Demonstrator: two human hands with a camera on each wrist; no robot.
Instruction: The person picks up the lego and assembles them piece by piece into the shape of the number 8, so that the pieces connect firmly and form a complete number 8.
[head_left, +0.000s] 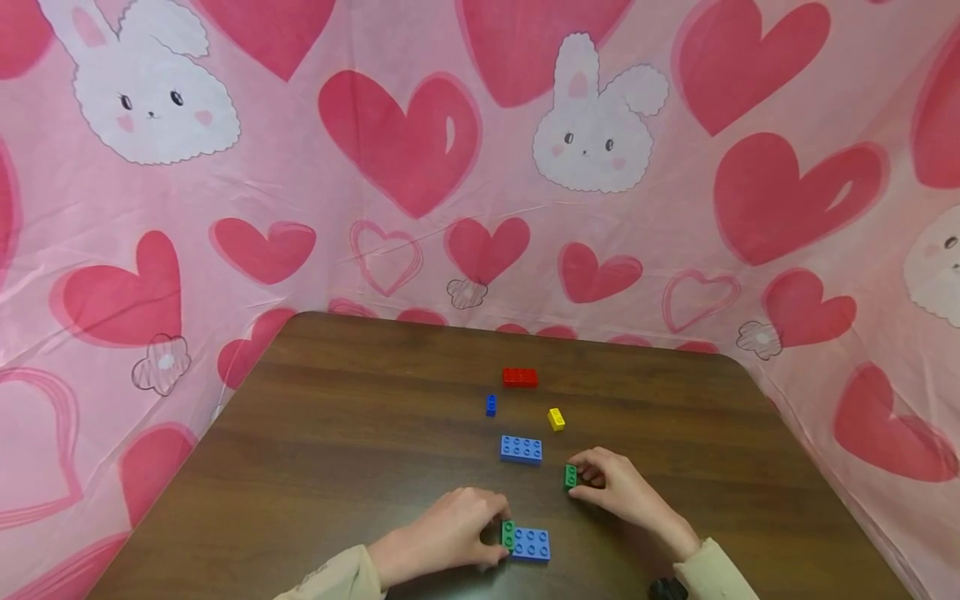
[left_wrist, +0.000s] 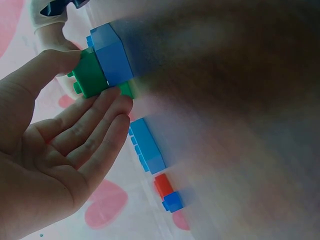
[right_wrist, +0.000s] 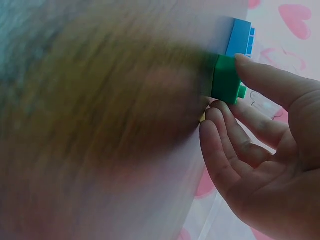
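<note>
My left hand pinches a small green brick between thumb and fingers. That brick lies over the left end of the near light-blue brick, with the blue studs showing to its right. In the left wrist view, the green brick is at the stud side of the blue brick. To the right, my right hand holds a second small green brick by thumb and fingertips, close at the tabletop. Its stud side faces the palm in the right wrist view, where the green brick shows large.
Beyond the hands lie another light-blue brick, a yellow brick, a small dark-blue brick and a red brick. They are on a brown wooden table. Pink heart-patterned cloth hangs around its far and side edges.
</note>
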